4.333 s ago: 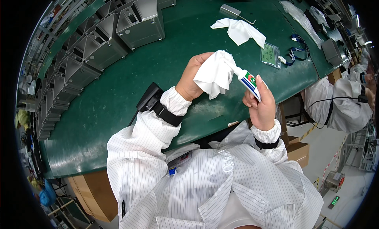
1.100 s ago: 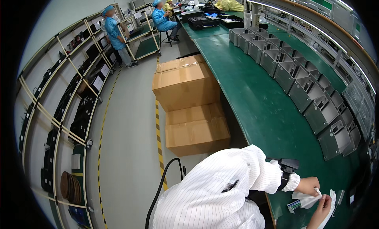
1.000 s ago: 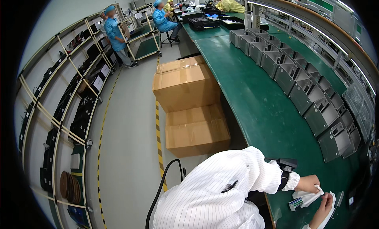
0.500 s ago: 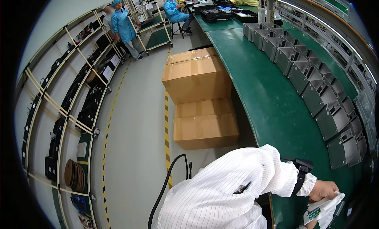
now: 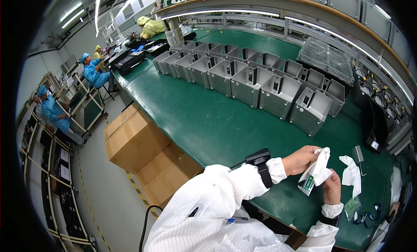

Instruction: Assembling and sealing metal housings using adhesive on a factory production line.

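Observation:
My left hand is closed on a crumpled white tissue above the green bench. Below the tissue hangs a small white-and-green packet, partly covered by it. From the right, my right hand pinches the tissue's lower edge; some of its fingertips are hidden. A second white tissue lies on the bench just right of my hands, beside a thin metal piece. Nearer me lie a small green clear bag and a dark blue cord.
Rows of open grey metal housings stand along the bench. Clear plastic trays and a black panel are behind to the right. Cardboard boxes stand on the floor at left. Several people work farther off; another hand shows at far right.
The view has swung right, bringing more of the bench and my right hand into sight. My left hand still grips the tissue.

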A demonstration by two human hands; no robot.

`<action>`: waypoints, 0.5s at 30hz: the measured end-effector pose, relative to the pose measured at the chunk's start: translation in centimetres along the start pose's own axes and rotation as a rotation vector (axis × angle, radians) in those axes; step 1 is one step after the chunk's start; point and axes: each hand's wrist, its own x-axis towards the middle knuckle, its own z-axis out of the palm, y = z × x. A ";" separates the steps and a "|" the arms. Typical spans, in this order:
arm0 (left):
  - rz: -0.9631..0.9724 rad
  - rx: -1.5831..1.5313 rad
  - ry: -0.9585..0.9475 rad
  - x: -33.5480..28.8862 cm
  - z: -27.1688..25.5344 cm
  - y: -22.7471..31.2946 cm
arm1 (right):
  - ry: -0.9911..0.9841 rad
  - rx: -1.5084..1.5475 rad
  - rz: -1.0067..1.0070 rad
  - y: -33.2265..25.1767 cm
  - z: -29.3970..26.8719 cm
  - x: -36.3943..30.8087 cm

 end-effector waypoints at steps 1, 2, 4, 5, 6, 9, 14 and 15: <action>-0.009 0.017 0.016 0.1 -0.4 -0.4 | 0.039 0.031 -0.016 0.4 -0.4 -0.2; -0.016 0.031 0.042 0.3 -0.9 -0.5 | 0.073 0.062 -0.029 0.5 -0.5 -0.2; -0.046 0.040 0.147 0.3 -1.5 -1.0 | 0.115 0.067 -0.010 0.0 0.1 -0.4; -0.042 0.040 0.147 0.4 -1.8 -1.2 | 0.123 0.040 0.012 -0.1 0.2 -0.3; -0.049 0.090 0.200 0.4 -1.8 -1.4 | 0.130 0.014 0.038 -0.2 0.2 -0.4; -0.043 0.243 0.292 0.6 -2.0 -1.8 | 0.116 -0.027 0.024 0.3 -0.4 0.0; 0.065 0.574 0.391 0.9 -2.2 -2.9 | 0.249 0.155 -0.039 0.4 -0.5 0.8; 0.054 0.597 0.416 0.8 -1.6 -2.8 | 0.268 0.128 -0.055 0.7 -0.9 0.9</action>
